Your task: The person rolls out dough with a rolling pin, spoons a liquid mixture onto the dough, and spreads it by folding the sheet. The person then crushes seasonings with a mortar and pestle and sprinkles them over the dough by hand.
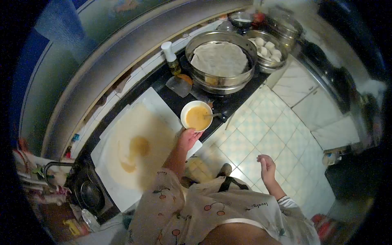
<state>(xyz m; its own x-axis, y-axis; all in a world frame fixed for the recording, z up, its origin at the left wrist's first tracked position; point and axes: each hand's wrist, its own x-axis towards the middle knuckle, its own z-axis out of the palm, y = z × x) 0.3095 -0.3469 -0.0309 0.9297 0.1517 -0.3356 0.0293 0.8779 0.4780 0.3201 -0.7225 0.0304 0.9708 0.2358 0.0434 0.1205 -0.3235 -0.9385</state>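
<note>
My left hand (190,139) grips the rim of a white bowl (183,119) from the near side. Yellow-orange liquid (197,118) fills part of the bowl, and a spoon (214,115) rests in it with its handle to the right. Left of that hand, a wide thin sheet of dough (122,134) covers much of a white board (145,99). A puddle of the yellowish liquid (139,146) lies on the dough, with a smear below it. My right hand (267,166) hangs above the floor, fingers loosely bent and apart, holding nothing.
A large steel steamer pot (222,83) with a pale sheet inside stands beyond the bowl. Behind it are a basin of white pieces (267,53) and an oil bottle (171,61). A scraper (179,86) lies on the dark counter. Left sits a sink (87,194).
</note>
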